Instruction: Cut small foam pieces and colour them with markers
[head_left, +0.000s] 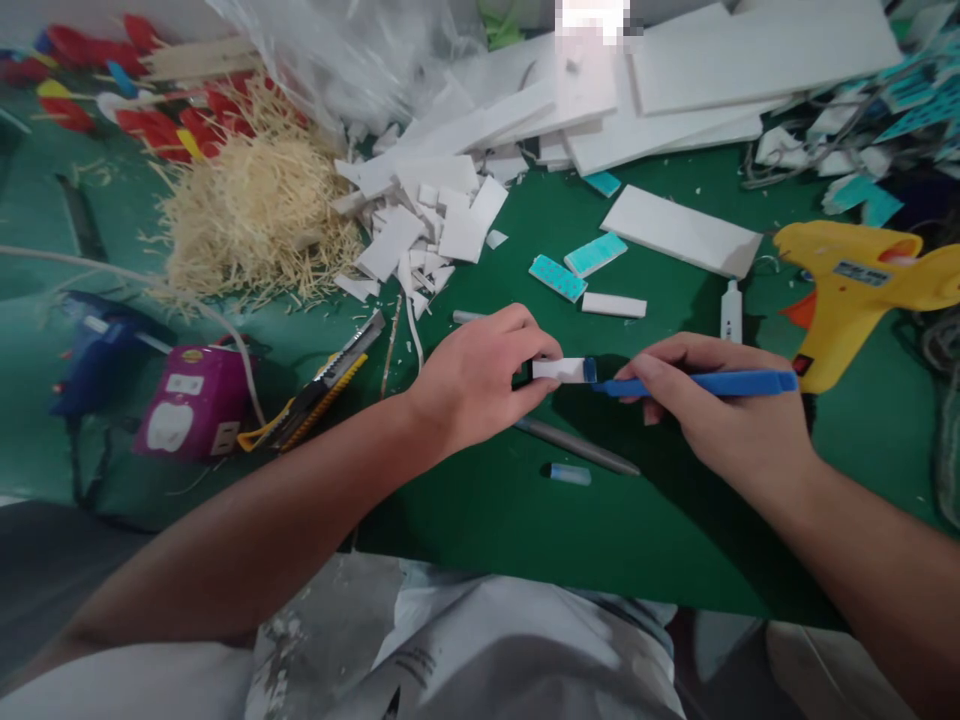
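My left hand (491,370) pinches a small white foam block (562,371) between thumb and fingers. The block's right end is coloured dark blue. In my right hand (712,400) is a blue marker (739,383), gripped like a pen, its tip at or very close to that blue end. A pale blue marker cap (571,474) lies below the block. The grey pen-like stick (585,447) on the green table passes just under my left hand. Beyond my hands lie a plain white foam strip (613,305) and two small foam strips with turquoise faces (596,254).
A yellow glue gun (847,300) lies right, near a white tube-like tool (731,312). Left are a yellow utility knife (315,390), a purple power socket (191,400) and a blue glue gun (105,345). Straw shreds (262,210), foam scraps (427,220) and foam boards (757,60) fill the back.
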